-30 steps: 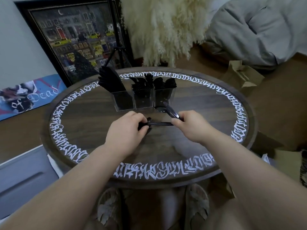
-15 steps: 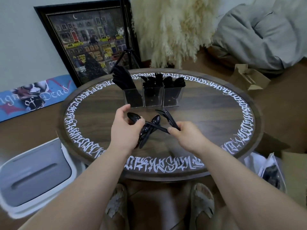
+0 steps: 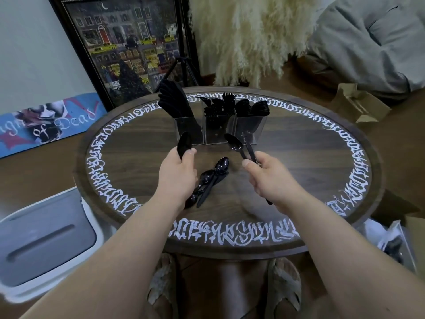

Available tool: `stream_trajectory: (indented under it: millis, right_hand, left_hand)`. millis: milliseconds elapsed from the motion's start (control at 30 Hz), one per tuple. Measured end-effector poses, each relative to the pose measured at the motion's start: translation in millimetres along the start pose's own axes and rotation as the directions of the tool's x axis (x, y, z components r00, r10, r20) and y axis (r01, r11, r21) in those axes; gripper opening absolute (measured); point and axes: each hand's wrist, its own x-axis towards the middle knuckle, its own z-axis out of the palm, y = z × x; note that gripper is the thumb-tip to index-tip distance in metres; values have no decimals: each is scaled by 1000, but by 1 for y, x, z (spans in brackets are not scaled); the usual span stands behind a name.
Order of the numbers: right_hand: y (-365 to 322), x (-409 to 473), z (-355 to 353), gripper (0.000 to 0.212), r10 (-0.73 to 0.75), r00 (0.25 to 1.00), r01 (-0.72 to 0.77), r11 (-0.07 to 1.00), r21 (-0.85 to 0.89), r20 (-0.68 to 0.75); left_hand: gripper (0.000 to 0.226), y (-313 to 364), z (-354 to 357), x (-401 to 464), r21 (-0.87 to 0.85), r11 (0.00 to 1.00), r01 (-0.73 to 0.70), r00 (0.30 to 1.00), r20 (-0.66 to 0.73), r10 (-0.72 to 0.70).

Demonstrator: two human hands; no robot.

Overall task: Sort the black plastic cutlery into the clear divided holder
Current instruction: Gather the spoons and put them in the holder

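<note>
Sandals (image 3: 285,286) of woven beige fabric show under the near edge of the round dark wooden table with white lettering around its rim (image 3: 230,236). Bare wood lies between this edge and the two hands, and more bare wood on the right half of the table.

The left hand (image 3: 178,173) is held above the table, the thumb and curled fingers pinching a black plastic spoon (image 3: 184,143) with its bowl pointing up and away. The right hand (image 3: 270,178) has its fingers curled around a second black plastic spoon (image 3: 235,143) and a black plastic knife (image 3: 249,148); both point toward the holder.

Between the hands a small heap of loose black plastic spoons (image 3: 211,178) lies on the wood, partly under the left hand.

Just beyond the hands stands the clear divided plastic holder (image 3: 220,131): knives lean in the left compartment, forks stand in the middle, spoons in the right.

Left of the table is a white bin with grey lid (image 3: 41,245). Behind the table lean a framed street painting (image 3: 128,42) and a black tripod (image 3: 184,67), with cream pampas grass (image 3: 248,35) beside them. An open cardboard box (image 3: 358,104) sits at the far right.
</note>
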Motion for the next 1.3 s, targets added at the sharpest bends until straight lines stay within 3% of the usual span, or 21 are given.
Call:
stream_trajectory:
  millis: [167,267,400,500,600,700,800,967,1067,1300]
  right_hand:
    - [-12,-3,6,26,36,997,-41,997,67,66]
    - [-18,-5,13,27,63,982,-81,992,99,176]
    - [-22,-9,21,27,94,957,-109,993,43,276]
    - [-20,-3,22,26,27,996,-21,997,-70,86]
    - [-21,3,16,22,-129,981,110,985,-134,-143]
    - [-24,2,18,10,-184,978,180,983,-48,-98]
    - [-20,3,22,10,-164,983,153,979,-132,-80]
    - [-24,3,14,9,-134,981,142,989,45,-142]
    - [-25,1,17,14,-158,978,170,982,81,-139]
    - [-24,-1,16,18,-241,969,241,970,-11,-43]
  left_hand:
    - [4,0,5,-1,-24,996,81,989,128,-78]
    - [15,1,10,-3,-81,993,83,976,206,-65]
    - [32,1,11,3,-96,994,53,992,123,-40]
    - [38,-3,6,9,65,998,-13,999,40,10]
    - [29,-4,6,6,227,971,-77,994,87,59]
    - [23,-4,7,2,295,950,-101,982,184,47]
    - [15,-3,9,-1,307,949,-69,960,278,-20]
    - [14,1,8,-4,137,986,97,916,376,-143]
    - [11,3,8,-10,249,969,-7,855,505,-123]
    - [27,3,8,-7,382,921,-76,850,508,-141]
